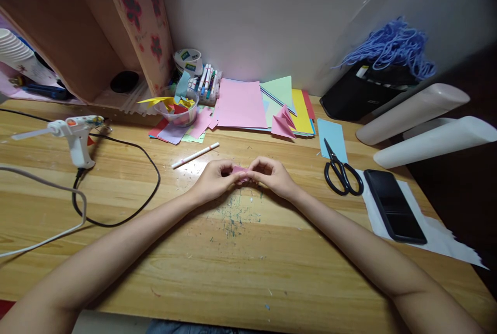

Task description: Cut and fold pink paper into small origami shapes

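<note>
Between my two hands is a small piece of pink paper (240,170), low over the middle of the wooden table (217,272). My left hand (217,176) pinches its left side between thumb and fingers. On the other side my right hand (272,173) has thumb and fingertips closed on the paper's right end. Most of the paper is hidden by the fingers, so its exact shape cannot be made out. A white marker (195,156) lies just beyond my left hand. Behind my right hand, a folded pink paper piece (283,122) rests on stacked coloured sheets.
To the left stands a white glue gun (77,140) with its black cable looping on the table. A plastic bowl (182,115) of paper scraps sits behind. Black scissors (341,173) overlap a blue paper (333,134) at right, near a phone (394,204) and white paper rolls (415,114).
</note>
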### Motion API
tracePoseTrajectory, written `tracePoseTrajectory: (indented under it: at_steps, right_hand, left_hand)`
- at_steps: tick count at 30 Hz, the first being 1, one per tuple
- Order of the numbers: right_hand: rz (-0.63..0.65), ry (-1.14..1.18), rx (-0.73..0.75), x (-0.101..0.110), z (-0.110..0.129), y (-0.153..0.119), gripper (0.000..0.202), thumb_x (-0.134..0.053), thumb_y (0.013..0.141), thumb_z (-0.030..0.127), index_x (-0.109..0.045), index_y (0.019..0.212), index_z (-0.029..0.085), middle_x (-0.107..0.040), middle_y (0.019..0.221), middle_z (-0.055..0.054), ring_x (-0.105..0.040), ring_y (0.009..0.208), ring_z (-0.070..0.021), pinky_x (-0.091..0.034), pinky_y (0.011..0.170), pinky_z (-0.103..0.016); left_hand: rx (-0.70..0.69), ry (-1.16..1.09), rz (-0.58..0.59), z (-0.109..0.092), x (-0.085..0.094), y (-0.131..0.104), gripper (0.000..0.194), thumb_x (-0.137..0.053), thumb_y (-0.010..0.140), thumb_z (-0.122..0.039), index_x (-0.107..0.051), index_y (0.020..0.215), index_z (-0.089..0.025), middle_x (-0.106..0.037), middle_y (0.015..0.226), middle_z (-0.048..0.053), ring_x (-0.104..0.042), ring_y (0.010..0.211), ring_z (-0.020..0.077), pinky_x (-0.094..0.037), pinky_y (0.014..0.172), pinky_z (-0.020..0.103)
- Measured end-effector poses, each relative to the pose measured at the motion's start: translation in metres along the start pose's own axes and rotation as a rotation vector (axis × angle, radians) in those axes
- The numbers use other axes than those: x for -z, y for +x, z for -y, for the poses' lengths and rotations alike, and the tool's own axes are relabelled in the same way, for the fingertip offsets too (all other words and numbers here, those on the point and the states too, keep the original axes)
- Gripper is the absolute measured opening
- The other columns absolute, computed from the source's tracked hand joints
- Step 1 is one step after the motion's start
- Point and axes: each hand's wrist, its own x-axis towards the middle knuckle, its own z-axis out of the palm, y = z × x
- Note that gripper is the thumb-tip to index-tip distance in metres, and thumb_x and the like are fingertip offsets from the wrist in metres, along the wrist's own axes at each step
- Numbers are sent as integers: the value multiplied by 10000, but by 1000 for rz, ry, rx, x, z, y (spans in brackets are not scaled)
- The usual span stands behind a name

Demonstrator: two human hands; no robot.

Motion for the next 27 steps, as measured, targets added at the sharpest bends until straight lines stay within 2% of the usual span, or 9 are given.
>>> tracePoseTrajectory:
  at_steps: [7, 15, 23, 27]
  right_hand:
    - [-50, 3, -17, 1, 0, 1, 259, -733, 642, 362, -584, 661, 150, -630, 629, -6, -574, 570, -109, -465, 564, -247]
    - [-59, -29, -13, 0, 0, 1, 287, -747, 615, 387, -585, 647, 152, -663, 654, -27, -623, 619, -139, -498, 612, -279]
    - [-37, -3, -12, 0, -6, 0, 229, -705, 687, 345, -580, 685, 152, -668, 676, -27, -633, 633, -136, -499, 617, -269]
    - [16, 15, -4, 0, -4, -1, 210, -671, 731, 340, -564, 700, 162, -668, 693, -18, -628, 644, -129, -492, 616, -258]
  left_hand:
    - [-21, -191, 32, -4, 0, -1, 277, -588, 776, -379, -661, 727, -116, -669, 706, 56, -599, 674, 140, -468, 661, 270]
    - [19, -168, 27, -5, 0, -1, 291, -584, 777, -383, -673, 717, -113, -674, 684, 64, -610, 656, 147, -476, 642, 269]
    - [-10, -160, 50, -2, 0, -1, 320, -561, 796, -398, -643, 728, -97, -665, 700, 78, -609, 649, 140, -471, 616, 254]
    - [-31, -148, 46, -1, -1, -1, 318, -557, 798, -400, -627, 740, -95, -654, 709, 76, -601, 654, 138, -468, 612, 254]
